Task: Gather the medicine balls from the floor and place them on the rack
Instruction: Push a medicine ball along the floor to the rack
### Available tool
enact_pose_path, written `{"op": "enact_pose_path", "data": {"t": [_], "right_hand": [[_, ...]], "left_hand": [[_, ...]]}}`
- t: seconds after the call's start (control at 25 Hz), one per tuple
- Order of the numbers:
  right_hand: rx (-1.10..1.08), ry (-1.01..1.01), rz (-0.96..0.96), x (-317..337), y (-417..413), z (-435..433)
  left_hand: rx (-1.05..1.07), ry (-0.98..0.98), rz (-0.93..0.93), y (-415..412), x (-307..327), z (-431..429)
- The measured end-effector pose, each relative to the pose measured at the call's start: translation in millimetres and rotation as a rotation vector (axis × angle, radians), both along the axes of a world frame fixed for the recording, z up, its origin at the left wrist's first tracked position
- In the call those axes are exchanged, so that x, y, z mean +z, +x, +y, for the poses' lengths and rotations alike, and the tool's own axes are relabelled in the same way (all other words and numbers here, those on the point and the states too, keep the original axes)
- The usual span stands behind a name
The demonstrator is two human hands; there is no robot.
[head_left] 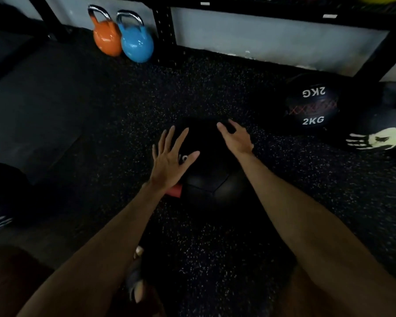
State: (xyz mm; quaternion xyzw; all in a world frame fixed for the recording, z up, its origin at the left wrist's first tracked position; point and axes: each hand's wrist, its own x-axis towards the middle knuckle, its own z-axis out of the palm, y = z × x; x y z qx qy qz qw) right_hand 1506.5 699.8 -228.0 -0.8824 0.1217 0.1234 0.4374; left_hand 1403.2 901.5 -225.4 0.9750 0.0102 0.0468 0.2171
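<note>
The black medicine ball (212, 181) sits on the floor (101, 138), below the rack (261, 13). The left hand (172, 160) and right hand (237, 139), fingers spread wide and holding nothing, flank its opposite sides, likely because so broad a ball needs two palms to lift.

A black steel rack (272, 16) is standing against the far wall, its perforated upright (164, 28) rising from the floor. Behind the upright, a pale grey wall (249, 35) is catching what dim light there is. In front of the upright, black rubber flooring (128, 104) flecked with pale specks is spreading out. Just left of the upright, a blue kettlebell (136, 43) and then an orange kettlebell (106, 38) are sitting side by side, their steel handles gleaming. Further left of the upright, a smoother, unflecked dark surface (32, 106) is covering the floor. Right of the upright, small white labels (329, 16) are showing on the rack's shelf rail.
</note>
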Motion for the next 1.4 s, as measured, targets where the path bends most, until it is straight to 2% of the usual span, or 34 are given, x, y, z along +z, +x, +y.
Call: {"op": "enact_pose_path", "data": {"t": [0.16, 0.32, 0.44, 0.6, 0.72, 0.84, 0.92, 1.08, 1.16, 1.28, 1.4], "right_hand": [[-0.129, 0.136, -0.011, -4, 42, -18], [-0.191, 0.052, -0.096, -5, 63, -21], [-0.253, 0.005, -0.221, -3, 51, -12], [-0.362, -0.244, -0.418, -11, -10, 37], [-0.362, -0.376, -0.437, -23, -38, 68], [-0.409, -0.414, -0.397, -18, -2, 57], [-0.408, -0.41, -0.383, -15, 26, 43], [-0.437, -0.304, -0.265, -7, 90, 9], [-0.463, -0.258, -0.204, -1, 126, -8], [-0.481, -0.222, -0.163, 6, 175, -23], [-0.435, -0.237, -0.271, 5, 190, -23]], "left_hand": [[0.028, 0.055, -0.05, 59, 1, -23], [0.01, 0.069, 0.0, 121, 0, -26], [-0.01, -0.005, 0.109, 169, 8, -28], [-0.047, -0.039, 0.269, 235, 21, -36], [-0.015, -0.112, 0.324, 271, 21, -33], [-0.079, -0.231, 0.268, 292, 20, -32], [-0.19, -0.281, 0.156, 291, 19, -29], [-0.4, -0.136, -0.075, 242, -2, -8], [-0.453, -0.103, -0.059, 224, -18, -1], [-0.387, -0.178, 0.052, 254, -20, -6], [-0.308, -0.204, 0.167, 300, -10, -19]]}}
